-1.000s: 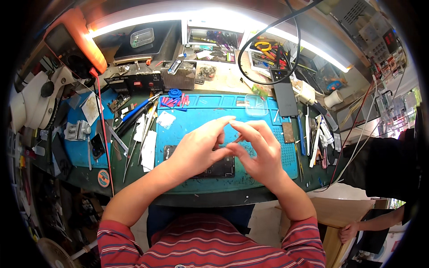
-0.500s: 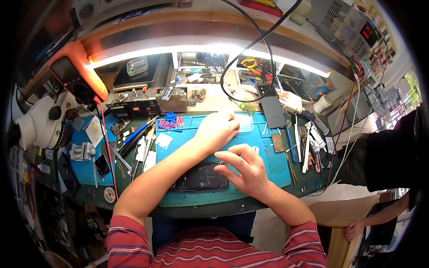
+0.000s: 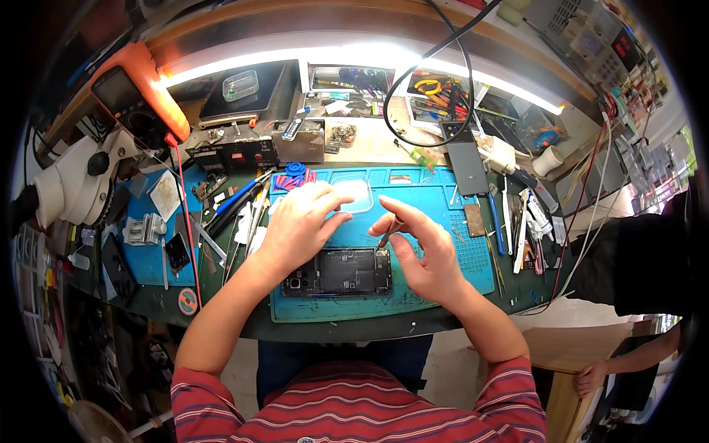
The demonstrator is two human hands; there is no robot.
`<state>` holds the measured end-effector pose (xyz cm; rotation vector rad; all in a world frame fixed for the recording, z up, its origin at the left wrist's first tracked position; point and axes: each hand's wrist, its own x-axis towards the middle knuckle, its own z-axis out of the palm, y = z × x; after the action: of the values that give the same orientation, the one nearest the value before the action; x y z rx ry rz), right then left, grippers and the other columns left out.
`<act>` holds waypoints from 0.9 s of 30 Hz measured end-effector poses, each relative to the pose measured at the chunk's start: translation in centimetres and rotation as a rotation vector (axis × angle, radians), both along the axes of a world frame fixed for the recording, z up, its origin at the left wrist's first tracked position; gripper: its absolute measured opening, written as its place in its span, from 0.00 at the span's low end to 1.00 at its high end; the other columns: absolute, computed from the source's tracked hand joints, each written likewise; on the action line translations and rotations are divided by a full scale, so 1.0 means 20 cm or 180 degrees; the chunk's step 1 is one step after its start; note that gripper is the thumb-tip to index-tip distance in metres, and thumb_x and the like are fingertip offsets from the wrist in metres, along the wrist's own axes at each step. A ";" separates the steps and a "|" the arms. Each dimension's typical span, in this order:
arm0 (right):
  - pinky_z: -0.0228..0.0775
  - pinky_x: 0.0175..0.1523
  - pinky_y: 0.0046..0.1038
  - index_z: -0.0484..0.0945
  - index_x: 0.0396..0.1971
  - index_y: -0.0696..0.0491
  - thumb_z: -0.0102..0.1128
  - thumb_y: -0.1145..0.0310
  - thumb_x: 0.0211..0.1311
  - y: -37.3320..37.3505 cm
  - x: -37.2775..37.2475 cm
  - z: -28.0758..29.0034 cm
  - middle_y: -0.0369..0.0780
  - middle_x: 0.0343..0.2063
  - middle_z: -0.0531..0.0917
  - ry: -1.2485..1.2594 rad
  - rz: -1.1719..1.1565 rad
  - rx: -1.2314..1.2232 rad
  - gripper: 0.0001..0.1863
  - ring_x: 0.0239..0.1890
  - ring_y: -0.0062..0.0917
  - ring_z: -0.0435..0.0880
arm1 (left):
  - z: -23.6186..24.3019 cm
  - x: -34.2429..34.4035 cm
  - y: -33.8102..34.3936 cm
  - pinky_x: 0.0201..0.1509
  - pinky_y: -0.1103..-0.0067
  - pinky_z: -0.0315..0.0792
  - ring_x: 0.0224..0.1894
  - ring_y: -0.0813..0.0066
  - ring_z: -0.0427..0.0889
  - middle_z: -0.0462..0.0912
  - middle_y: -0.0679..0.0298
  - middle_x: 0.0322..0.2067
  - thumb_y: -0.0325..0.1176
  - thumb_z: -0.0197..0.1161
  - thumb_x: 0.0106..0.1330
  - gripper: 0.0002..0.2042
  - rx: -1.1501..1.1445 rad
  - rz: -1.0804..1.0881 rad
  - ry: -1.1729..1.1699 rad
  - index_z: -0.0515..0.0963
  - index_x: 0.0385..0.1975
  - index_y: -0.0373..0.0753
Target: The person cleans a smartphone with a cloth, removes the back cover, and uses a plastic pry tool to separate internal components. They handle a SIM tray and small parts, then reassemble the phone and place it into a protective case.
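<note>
An opened phone [image 3: 341, 273] with its dark inner parts exposed lies flat on the blue work mat [image 3: 436, 295]. My left hand [image 3: 299, 225] hovers over the mat at the phone's upper left, thumb and forefinger apart, nothing visible between them. Just beyond its fingertips sits a clear plastic box [image 3: 356, 196]. My right hand [image 3: 425, 255] is over the phone's right end, thumb and fingers closed around a small, slim, dark thing [image 3: 385, 239]. Its kind is too small to tell, and it points down towards the phone's upper right corner.
Pink and blue small parts [image 3: 295, 177] lie at the mat's far left. A dark flat slab [image 3: 467, 166] rests at its far right, near brushes and pens [image 3: 526, 229]. An orange multimeter [image 3: 133, 96] and a white microscope [image 3: 74, 181] stand left. A co-worker's hand [image 3: 589, 378] is at lower right.
My left hand has drawn back left and nearer, uncovering the clear box. My right hand has turned, its pinch now pointing down by the phone. The whole view has shifted slightly.
</note>
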<state>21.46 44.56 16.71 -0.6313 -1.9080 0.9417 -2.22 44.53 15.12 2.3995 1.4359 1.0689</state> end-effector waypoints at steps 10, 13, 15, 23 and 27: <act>0.79 0.45 0.31 0.75 0.65 0.52 0.64 0.84 0.62 0.00 0.01 0.05 0.43 0.41 0.82 -0.0495 -0.0239 0.0654 0.30 0.39 0.33 0.85 | 0.01 0.13 -0.12 0.43 0.66 0.78 0.38 0.54 0.85 0.85 0.54 0.36 0.28 0.70 0.64 0.09 -0.1300 -0.0597 -0.0339 0.83 0.43 0.37; 0.80 0.44 0.31 0.73 0.66 0.54 0.63 0.84 0.63 0.01 0.03 0.04 0.43 0.40 0.83 -0.0695 -0.0284 0.0764 0.30 0.39 0.32 0.85 | 0.04 0.15 -0.13 0.48 0.64 0.77 0.45 0.56 0.85 0.85 0.59 0.38 0.33 0.68 0.65 0.09 -0.1518 -0.0446 -0.0195 0.83 0.43 0.41; 0.80 0.43 0.30 0.72 0.67 0.55 0.62 0.85 0.63 0.01 0.03 0.03 0.43 0.40 0.83 -0.0548 -0.0184 0.0736 0.31 0.39 0.31 0.85 | 0.07 0.16 -0.14 0.46 0.64 0.78 0.43 0.57 0.85 0.84 0.61 0.37 0.33 0.69 0.65 0.08 -0.1534 -0.0383 -0.0139 0.83 0.42 0.42; 0.80 0.42 0.30 0.70 0.68 0.57 0.60 0.87 0.64 0.02 0.05 0.02 0.43 0.37 0.82 -0.0005 -0.0422 0.0717 0.31 0.37 0.28 0.84 | 0.00 0.20 -0.12 0.41 0.68 0.78 0.39 0.60 0.85 0.84 0.63 0.34 0.33 0.71 0.63 0.05 -0.0941 -0.0055 -0.0108 0.84 0.35 0.42; 0.80 0.40 0.30 0.70 0.68 0.57 0.59 0.87 0.64 0.04 0.08 0.01 0.42 0.36 0.82 -0.0289 -0.0447 0.0489 0.31 0.35 0.29 0.84 | 0.00 0.16 -0.02 0.42 0.68 0.78 0.39 0.61 0.85 0.84 0.63 0.34 0.29 0.70 0.62 0.04 -0.0157 0.0242 0.0087 0.85 0.35 0.41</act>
<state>23.05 45.33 16.87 -0.7162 -1.9662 0.6811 0.95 44.10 15.19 2.3521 1.5554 1.0083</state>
